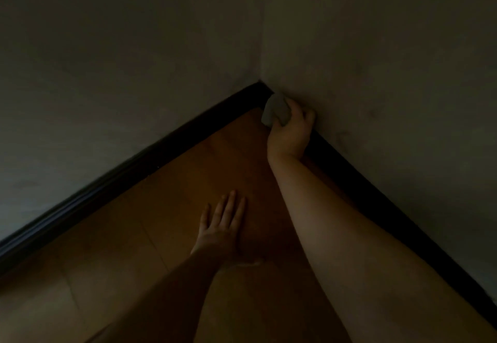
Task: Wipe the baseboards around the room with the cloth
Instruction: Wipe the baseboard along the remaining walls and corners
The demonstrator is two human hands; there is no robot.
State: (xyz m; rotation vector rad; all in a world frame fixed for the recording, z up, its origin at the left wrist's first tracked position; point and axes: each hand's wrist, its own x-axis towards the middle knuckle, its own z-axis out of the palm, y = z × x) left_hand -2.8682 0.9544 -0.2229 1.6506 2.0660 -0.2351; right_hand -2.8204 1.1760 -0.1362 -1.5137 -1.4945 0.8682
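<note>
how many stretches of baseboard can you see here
2: the left baseboard runs along the left wall to the corner; the right baseboard runs along the right wall, partly hidden behind the right hand holding the cloth.

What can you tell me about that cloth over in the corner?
The cloth is a small, pale grey wad, soft and bunched rather than spread flat. The right hand grips it, fingers curled round it, and holds it against the dark baseboard just right of the room's corner. The dim light hides its weave.
</note>
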